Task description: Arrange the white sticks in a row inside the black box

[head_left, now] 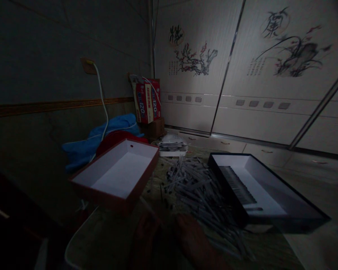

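Observation:
The light is very dim. My left hand [145,229] is low in the middle of the table, its fingers closed round a thin clear pen-like stick [146,204] that points up toward the red box. Just to its right, my right hand [192,233] has curled fingers; whatever they hold is lost in shadow. A loose heap of clear pen-like sticks [198,183] spreads beyond and beside the right hand. Small dark caps [165,202] lie scattered between the heap and the red box. Inside the black box [287,183], similar sticks [236,185] lie in a neat row.
At left stands an open red box [132,197] with a white inside. A white tray [173,153] of sticks sits at the table's far end. Behind are a blue cloth bag [101,137], a red printed carton [147,100] and a hanging white cable [101,93]. Sliding doors [191,86] form the background.

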A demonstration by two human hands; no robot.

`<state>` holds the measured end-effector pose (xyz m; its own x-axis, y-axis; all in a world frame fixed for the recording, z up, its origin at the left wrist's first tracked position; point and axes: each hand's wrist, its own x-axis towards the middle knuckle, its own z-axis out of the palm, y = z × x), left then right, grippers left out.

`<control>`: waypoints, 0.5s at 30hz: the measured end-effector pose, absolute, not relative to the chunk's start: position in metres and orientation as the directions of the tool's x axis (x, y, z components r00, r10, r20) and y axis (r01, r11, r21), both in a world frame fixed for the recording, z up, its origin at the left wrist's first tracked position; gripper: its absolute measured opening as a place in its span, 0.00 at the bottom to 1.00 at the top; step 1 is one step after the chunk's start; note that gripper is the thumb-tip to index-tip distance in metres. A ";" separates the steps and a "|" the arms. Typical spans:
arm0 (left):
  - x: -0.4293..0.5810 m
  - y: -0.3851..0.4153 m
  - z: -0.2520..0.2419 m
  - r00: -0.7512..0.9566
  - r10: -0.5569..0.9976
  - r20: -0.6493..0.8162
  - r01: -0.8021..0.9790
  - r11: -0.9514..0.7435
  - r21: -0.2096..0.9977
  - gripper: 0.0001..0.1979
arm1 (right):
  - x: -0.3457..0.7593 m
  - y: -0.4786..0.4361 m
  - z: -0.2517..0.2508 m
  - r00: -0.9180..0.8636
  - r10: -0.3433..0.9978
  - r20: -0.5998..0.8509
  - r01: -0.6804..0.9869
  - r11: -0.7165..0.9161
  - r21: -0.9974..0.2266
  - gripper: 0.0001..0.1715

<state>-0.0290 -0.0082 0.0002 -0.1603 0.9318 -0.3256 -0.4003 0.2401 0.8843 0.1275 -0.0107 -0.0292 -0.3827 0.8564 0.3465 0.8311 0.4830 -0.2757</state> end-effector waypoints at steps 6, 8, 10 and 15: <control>-0.032 -0.012 -0.006 -0.148 0.925 -0.349 -0.459 0.248 0.853 0.13 | 0.140 0.005 -0.013 -0.379 0.824 0.421 0.784 0.527 -0.327 0.14; -0.035 -0.012 -0.011 -0.207 0.900 -0.383 -0.478 0.249 0.842 0.11 | 0.149 0.006 -0.004 -0.318 0.827 0.464 0.786 0.504 -0.358 0.11; -0.036 -0.014 -0.014 -0.225 0.888 -0.401 -0.489 0.253 0.835 0.11 | 0.156 0.003 0.007 -0.167 0.826 0.538 0.777 0.446 -0.444 0.08; -0.023 -0.020 -0.015 -0.140 0.904 -0.405 -0.578 0.258 0.775 0.11 | 0.149 -0.033 0.030 0.326 0.770 0.548 0.388 0.419 -0.821 0.03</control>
<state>-0.0228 -0.0204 -0.0149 -0.1400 0.9036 -0.4048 -0.5777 0.2575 0.7746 0.1489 -0.0325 0.0301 0.3264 0.7704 0.5476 0.3877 0.4193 -0.8209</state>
